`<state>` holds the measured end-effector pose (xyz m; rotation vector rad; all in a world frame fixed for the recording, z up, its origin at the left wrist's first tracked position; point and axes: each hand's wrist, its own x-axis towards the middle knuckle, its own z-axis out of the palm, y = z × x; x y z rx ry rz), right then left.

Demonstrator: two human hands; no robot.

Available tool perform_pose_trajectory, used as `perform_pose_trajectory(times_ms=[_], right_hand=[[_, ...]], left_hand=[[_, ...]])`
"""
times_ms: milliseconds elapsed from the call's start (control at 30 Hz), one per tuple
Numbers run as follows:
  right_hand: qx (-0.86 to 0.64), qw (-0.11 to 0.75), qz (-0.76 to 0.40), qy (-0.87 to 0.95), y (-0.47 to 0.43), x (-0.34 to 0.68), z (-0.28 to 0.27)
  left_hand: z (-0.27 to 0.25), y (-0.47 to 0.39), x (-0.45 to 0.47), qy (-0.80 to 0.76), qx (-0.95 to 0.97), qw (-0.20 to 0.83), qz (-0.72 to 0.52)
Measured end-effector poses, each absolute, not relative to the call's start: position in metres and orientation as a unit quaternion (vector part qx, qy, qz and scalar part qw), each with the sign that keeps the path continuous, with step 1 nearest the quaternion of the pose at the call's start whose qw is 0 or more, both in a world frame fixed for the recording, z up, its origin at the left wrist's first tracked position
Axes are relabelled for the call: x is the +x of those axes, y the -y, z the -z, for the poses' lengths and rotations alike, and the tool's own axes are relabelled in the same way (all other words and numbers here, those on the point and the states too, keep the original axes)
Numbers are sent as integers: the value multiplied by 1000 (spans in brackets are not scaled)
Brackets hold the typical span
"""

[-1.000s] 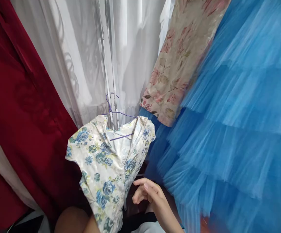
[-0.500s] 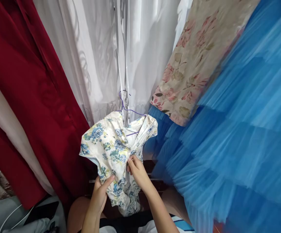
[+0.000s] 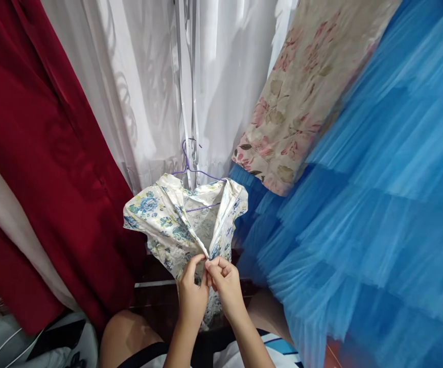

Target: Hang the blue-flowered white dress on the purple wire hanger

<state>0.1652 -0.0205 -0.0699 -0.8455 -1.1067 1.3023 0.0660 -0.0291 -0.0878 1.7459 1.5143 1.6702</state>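
Note:
A white garment with blue and yellow flowers [image 3: 163,220] hangs in front of me on a thin purple wire hanger [image 3: 187,166]. Its neckline is spread in a deep V, showing the paler inside of the back. At the bottom of that V, my left hand [image 3: 193,291] pinches the left edge of the fabric. My right hand [image 3: 226,286] is closed beside it, thumb and finger gripping the same spot where both edges meet. The fingertips of both hands nearly touch. The lower part of the garment is mostly hidden behind my hands and forearms.
White curtains [image 3: 144,92] and metal rods [image 3: 186,76] stand behind the hanger. Red cloth [image 3: 64,153] hangs at left; a beige floral fabric [image 3: 282,112] and a blue tiered tulle skirt [image 3: 359,220] hang at right. A grey surface with a dark flat object [image 3: 54,341] is at lower left.
My left hand has moved up and right from the garment's lower side to its front edge. My right hand has shifted slightly down and right. The neckline now gapes wider.

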Motion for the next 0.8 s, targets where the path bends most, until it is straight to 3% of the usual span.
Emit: perform_pose_trajectory(times_ms=[233,567,667,800], right_hand=[[-345,565,-579,476,0,162,44],[-268,611,-586,459,-99,130,-97],[-267,597,-565,503,-93,130,-96],[-283,605,-508,544,-75,134,-83]], left_hand=[[91,17,57,-493,616,140,-598],[109,22,28,-532,626,180,-541],[85,16,18,-517,618,176,-566],[3,-13,4,-465,612,66,-636]])
